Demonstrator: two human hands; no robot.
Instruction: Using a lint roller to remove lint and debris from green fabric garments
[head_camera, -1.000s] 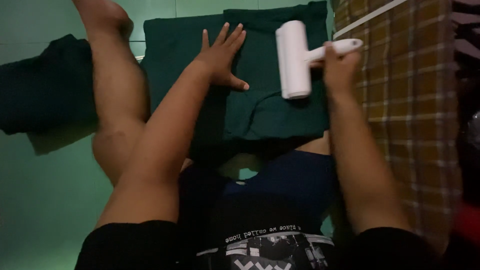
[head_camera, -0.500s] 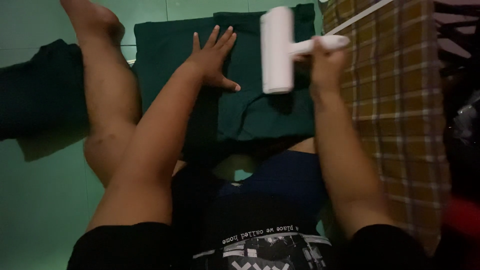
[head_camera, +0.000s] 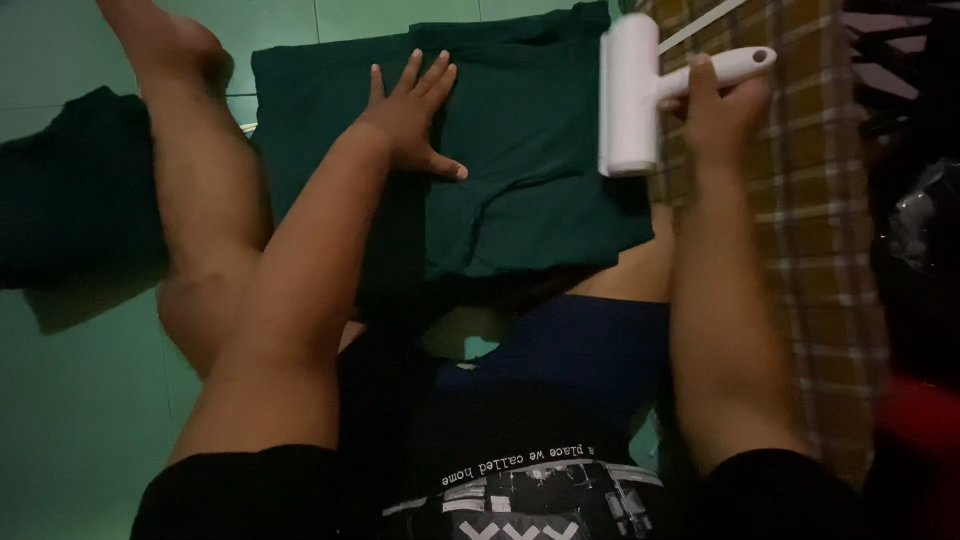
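Fingers of the right hand (head_camera: 722, 118) are curled tight around the white handle of a lint roller (head_camera: 640, 92), whose fat white drum stands on end at the right edge of a folded dark green garment (head_camera: 520, 160); whether the drum presses on the cloth or hangs just above it cannot be told. The handle sticks out to the right, over a brown and yellow checked cloth (head_camera: 800, 250) that runs down that side of the view. The left hand (head_camera: 412, 115) lies flat on the same green garment, palm down, fingers spread wide and thumb pointing toward the roller, with a stretch of cloth between the two hands. The garment is laid on a pale green tiled floor (head_camera: 80, 420), its near edge close to the person's lap and dark blue shorts (head_camera: 570, 350). The person's bare left leg (head_camera: 205, 200) stretches along the garment's left side, foot at the top. Beyond the leg, at the far left, a second dark green cloth (head_camera: 70, 200) lies in a loose heap on the tiles.
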